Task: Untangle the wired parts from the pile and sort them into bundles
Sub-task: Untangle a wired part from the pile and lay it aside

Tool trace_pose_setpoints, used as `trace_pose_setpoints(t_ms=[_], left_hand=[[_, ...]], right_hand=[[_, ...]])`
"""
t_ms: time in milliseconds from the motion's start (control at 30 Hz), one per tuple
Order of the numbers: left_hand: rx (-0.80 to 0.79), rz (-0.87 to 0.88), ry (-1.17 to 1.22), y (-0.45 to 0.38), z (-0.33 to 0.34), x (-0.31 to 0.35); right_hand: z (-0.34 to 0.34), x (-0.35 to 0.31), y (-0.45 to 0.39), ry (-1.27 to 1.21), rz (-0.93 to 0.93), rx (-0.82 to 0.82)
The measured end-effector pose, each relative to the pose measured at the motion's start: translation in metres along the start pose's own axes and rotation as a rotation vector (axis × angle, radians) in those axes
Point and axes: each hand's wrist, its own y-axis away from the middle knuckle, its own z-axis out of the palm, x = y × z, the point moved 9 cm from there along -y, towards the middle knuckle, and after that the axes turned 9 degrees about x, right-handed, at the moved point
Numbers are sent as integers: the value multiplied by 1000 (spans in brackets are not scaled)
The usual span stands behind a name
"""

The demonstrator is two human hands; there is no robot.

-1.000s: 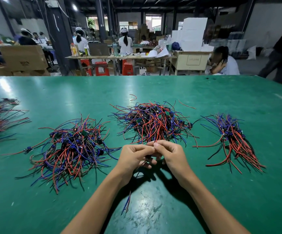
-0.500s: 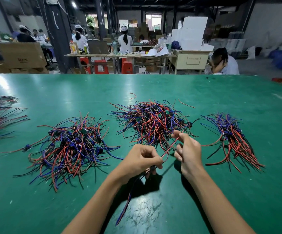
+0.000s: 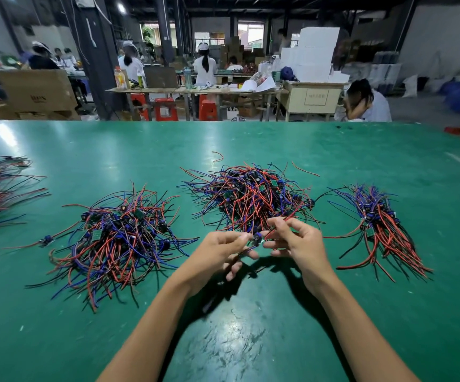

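Observation:
A small wired part (image 3: 256,239) with a dark blue body and red and black leads hangs between my two hands above the green table (image 3: 251,340). My left hand (image 3: 220,253) pinches it from the left. My right hand (image 3: 297,244) pinches its red lead from the right. Just beyond my hands lies the tangled middle pile (image 3: 251,194) of red, blue and black wired parts. A second tangled pile (image 3: 116,235) lies at the left. A tidier bundle (image 3: 380,227) with its wires lined up lies at the right.
More wired parts (image 3: 0,188) lie at the far left edge. One loose part (image 3: 47,239) sits left of the left pile, and a stray red wire (image 3: 218,156) lies behind the middle pile. People work at benches beyond the table's far edge.
My hands parted half a second ago, the right one drawing a red lead up and to the right. They have now come together again on the part, slightly higher.

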Motion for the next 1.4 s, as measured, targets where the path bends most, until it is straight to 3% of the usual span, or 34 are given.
trace_pose_setpoints(t_ms=[400,800,933,1133,1267,1400], left_hand=[[278,404,-500,-3,-25,25],[477,797,-483,19,-31,57],[503,817,-503,18,-34,56],[561,739,-647,14,-38,49],[587,701,-831,15,-38,44],[633,583,-713,10,-47,38]], right_hand=[[-20,-1,-6,-394,113,151],[-7,1,-4,-585,211,44],[-7,1,-6,-562,196,45],[-13,0,-4,-305,85,157],[-9,2,0,-391,166,131],[-17,-29,-10,-544,112,168]])
